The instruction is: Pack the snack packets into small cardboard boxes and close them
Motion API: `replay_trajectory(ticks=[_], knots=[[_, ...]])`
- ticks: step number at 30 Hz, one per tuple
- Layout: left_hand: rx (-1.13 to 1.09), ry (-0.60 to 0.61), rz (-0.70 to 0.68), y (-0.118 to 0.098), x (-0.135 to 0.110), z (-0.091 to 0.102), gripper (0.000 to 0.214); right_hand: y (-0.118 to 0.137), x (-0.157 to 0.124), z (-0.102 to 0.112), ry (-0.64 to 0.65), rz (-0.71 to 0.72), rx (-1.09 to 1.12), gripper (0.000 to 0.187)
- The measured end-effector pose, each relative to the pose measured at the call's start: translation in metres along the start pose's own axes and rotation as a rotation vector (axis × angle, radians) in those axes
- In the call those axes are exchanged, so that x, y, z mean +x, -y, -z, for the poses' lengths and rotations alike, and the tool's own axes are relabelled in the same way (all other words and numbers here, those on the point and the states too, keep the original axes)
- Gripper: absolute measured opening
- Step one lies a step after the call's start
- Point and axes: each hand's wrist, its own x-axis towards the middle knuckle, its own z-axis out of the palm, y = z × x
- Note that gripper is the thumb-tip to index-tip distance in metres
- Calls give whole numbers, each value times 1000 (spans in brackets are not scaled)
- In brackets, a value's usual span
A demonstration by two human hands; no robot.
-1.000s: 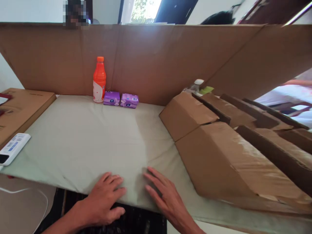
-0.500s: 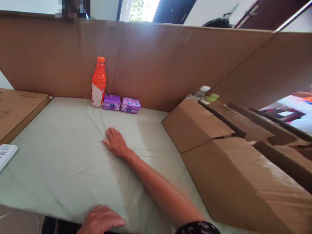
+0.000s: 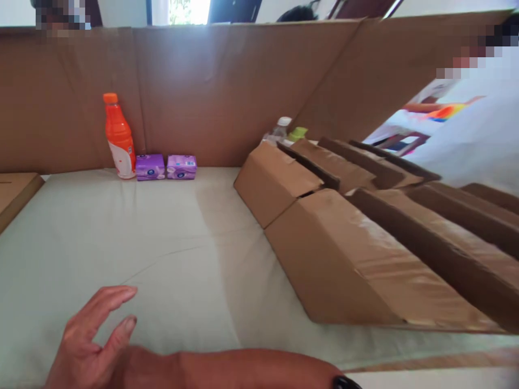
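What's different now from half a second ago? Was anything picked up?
The right arm, stretched over the cloth before, has drawn back toward the near edge and now points left; the right hand is hidden. The left hand is open, and I see nothing picked up. The view has swung right. The orange bottle, two purple packs and cardboard dividers stayed put.

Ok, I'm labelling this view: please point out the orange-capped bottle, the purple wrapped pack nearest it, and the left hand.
Orange-capped bottle (image 3: 119,131): head view, orange body above the pale label.
Nearest purple wrapped pack (image 3: 150,168): head view, front face.
Left hand (image 3: 81,336): head view, back of the hand.
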Motion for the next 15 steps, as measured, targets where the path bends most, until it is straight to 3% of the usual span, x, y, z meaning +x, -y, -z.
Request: replay_trajectory(ticks=[2, 3, 7, 9, 11, 15], knots=[[24, 11, 35, 12, 10, -8, 25, -21, -16, 25, 53, -20, 8, 19], [33, 28, 52, 19, 15, -15, 29, -33, -25, 39, 56, -101, -12, 22], [166, 139, 83, 47, 37, -56, 46, -80, -67, 82, 67, -694, -164, 54], [303, 201, 48, 55, 41, -82, 50, -87, -90, 92, 109, -861, -206, 63], [422, 249, -48, 57, 36, -106, 51, -78, -111, 95, 157, -876, -201, 67], [500, 272, -387, 40, 14, -134, 54, -33, -136, 92, 217, -716, -127, 72]])
